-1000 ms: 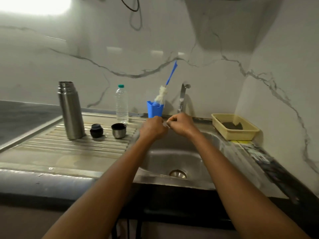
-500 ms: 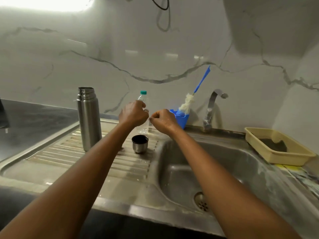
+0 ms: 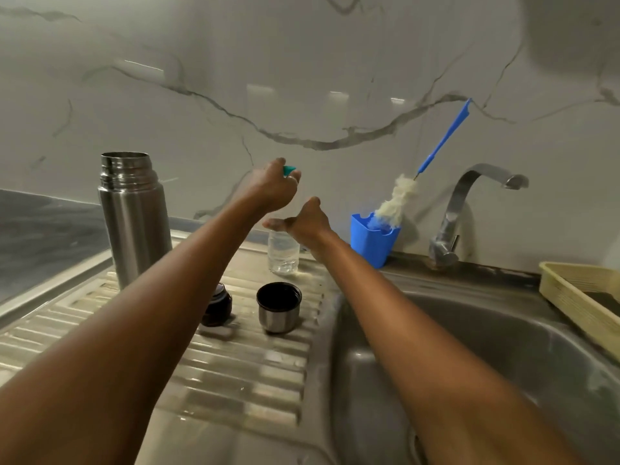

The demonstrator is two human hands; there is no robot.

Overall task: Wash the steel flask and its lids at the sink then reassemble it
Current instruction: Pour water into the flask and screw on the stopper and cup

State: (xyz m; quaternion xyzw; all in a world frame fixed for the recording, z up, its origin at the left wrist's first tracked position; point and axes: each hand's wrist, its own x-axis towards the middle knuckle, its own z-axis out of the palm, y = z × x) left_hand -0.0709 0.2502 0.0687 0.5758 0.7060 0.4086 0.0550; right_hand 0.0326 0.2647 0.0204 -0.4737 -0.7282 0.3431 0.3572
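Steel drainboard [image 3: 235,380], flask [image 3: 134,223] standing at its back left, long axis vertical, open mouth straight up; then the bottle [image 3: 283,253] behind, with the cup lid [image 3: 278,310] (mouth up) and the little black stopper [image 3: 219,307] in front. Left hand [image 3: 268,189] is curled round the bottle's teal cap [image 3: 289,169], right hand [image 3: 307,223] is just below it at the bottle, can't tell if it's gripping. Reckon twisting that cap could tip the bottle onto the lids, or a careless swing clips the tall flask.
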